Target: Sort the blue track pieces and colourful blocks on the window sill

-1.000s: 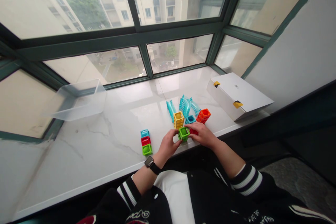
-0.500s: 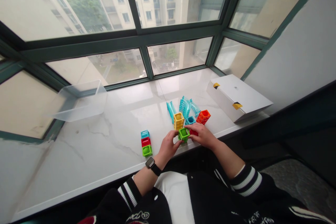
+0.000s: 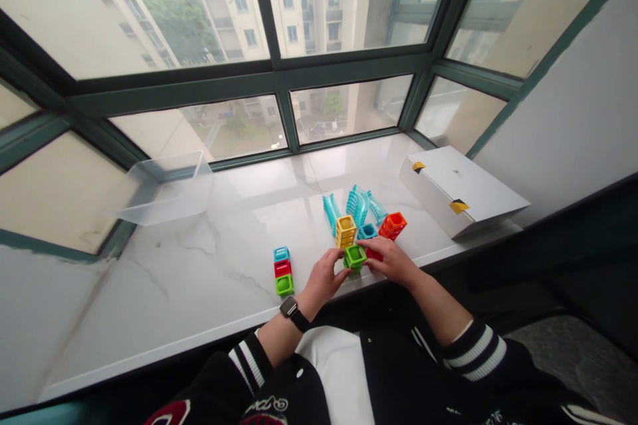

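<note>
My left hand point(image 3: 323, 280) pinches the left side of a green open-framed toy block point(image 3: 355, 257) at the front of the ledge. From the right, the fingers of my right hand point(image 3: 396, 264) close on the same block. A red block point(image 3: 375, 254) lies partly hidden beside those right fingers. Just behind the green block stands a yellow block stack point(image 3: 345, 231). A blue block point(image 3: 367, 231) and an orange-red block stack point(image 3: 393, 225) are behind my right hand.
Clear turquoise track pieces point(image 3: 359, 204) lie behind the blocks. Left of my hands is a joined row of blue, red and green blocks point(image 3: 282, 268). A transparent plastic bin point(image 3: 169, 209) sits far left, a white box point(image 3: 463, 179) at right. Windows border the marble ledge point(image 3: 224, 232).
The whole view has shifted slightly, so everything appears a little further right. Both hands stay on the green block, with hardly any visible movement.
</note>
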Available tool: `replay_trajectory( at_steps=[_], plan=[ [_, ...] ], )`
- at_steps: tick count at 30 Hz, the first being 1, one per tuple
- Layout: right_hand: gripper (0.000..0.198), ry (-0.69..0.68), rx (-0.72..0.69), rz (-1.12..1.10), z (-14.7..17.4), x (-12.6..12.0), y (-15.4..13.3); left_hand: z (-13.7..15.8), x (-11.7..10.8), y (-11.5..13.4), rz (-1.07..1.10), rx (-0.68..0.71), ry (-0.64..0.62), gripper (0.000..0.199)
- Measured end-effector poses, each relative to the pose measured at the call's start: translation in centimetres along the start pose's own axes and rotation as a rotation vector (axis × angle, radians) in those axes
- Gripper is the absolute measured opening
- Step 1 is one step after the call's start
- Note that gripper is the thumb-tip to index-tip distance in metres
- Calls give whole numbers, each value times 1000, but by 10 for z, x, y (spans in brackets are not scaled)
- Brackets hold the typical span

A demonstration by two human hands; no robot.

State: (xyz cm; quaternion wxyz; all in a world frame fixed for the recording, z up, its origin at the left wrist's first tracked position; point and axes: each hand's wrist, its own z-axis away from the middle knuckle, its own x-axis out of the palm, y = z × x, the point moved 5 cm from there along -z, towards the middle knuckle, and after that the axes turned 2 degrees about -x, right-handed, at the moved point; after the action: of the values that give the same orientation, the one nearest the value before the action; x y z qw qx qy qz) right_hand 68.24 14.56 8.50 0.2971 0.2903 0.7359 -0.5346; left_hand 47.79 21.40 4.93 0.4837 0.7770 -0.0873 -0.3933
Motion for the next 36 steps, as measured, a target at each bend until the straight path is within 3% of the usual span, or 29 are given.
replay_trajectory(
  at_steps=[6, 14, 18, 22, 25, 29, 32, 36],
  plan=[
    [52, 1, -16, 4, 2, 0, -1, 10, -37, -3, -58, 2, 28, 37],
    [65, 34, 40, -47, 5, -15, -12, 51, -119, -44, -158, -135, 293, 26],
    [53, 190, 45, -72, 9, -34, -31, 81, -151, -66, -173, -235, 444, 28],
    [32, 429, 3, -64, 6, -48, -58, 105, -156, -81, -174, -309, 482, 30],
    [24, 497, -57, -53, -6, -44, -83, 113, -145, -85, -150, -305, 430, 30],
    [23, 396, -202, -141, -31, -22, -117, 111, -130, -85, -191, -274, 334, 37],
    [26, 182, -269, -186, -50, 4, -137, 108, -129, -85, -243, -261, 300, 44],
    [32, -152, -226, -111, -70, 48, -146, 103, -132, -85, -316, -219, 271, 47]
  ],
)
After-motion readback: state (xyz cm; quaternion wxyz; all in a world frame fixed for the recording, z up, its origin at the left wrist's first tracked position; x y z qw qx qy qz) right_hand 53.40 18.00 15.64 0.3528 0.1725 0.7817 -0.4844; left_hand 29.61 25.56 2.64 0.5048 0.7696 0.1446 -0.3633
